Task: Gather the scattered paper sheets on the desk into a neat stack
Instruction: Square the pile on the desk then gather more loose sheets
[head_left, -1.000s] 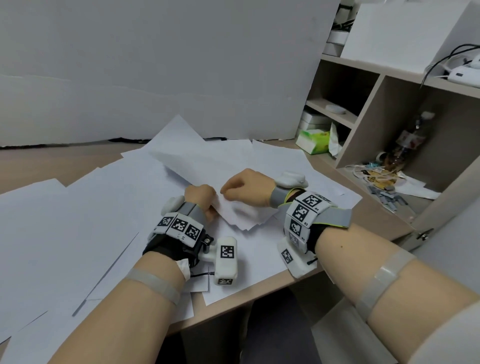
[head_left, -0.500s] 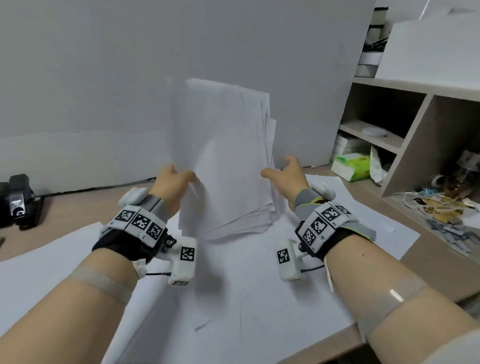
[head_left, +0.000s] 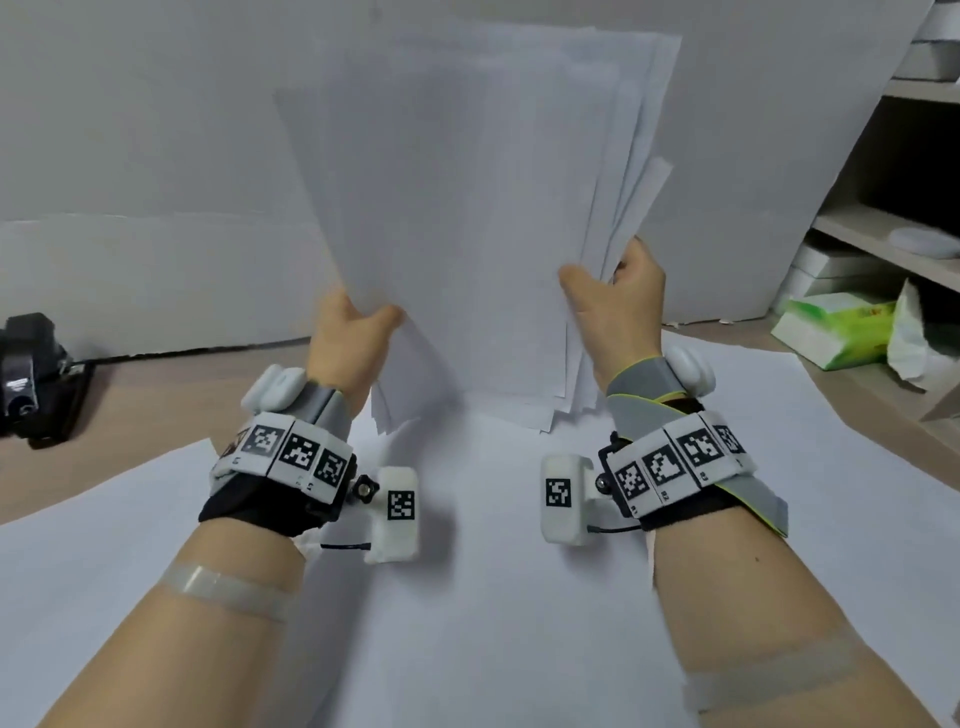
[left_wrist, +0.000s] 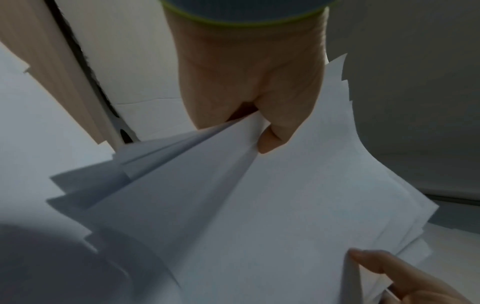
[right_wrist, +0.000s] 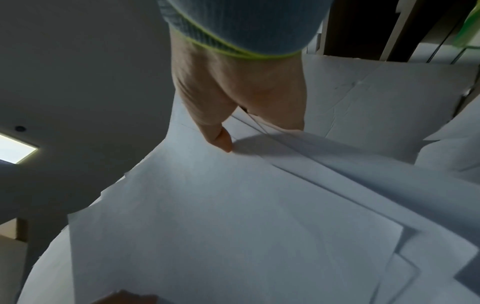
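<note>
- Near us, loose sheets (head_left: 493, 597) lie on the desk (head_left: 130, 415); we tap down there.
- Our left hand (head_left: 350, 332) and right hand (head_left: 621, 301) each pinch a side of the upright stack (head_left: 467, 218); we loosen each grip slightly.
- Its far edges fan unevenly, so we jog them level.

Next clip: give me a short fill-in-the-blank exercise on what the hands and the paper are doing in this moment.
1. The bundle of sheets is held ____, its lower edge above the desk.
2. The left hand and right hand grip the bundle at its ____ side edges.
3. The bundle's edges are ____, with sheet corners sticking out stepwise.
4. The green tissue pack sits to the person's ____, below the shelf.

Missing words: upright; opposite; uneven; right
</note>
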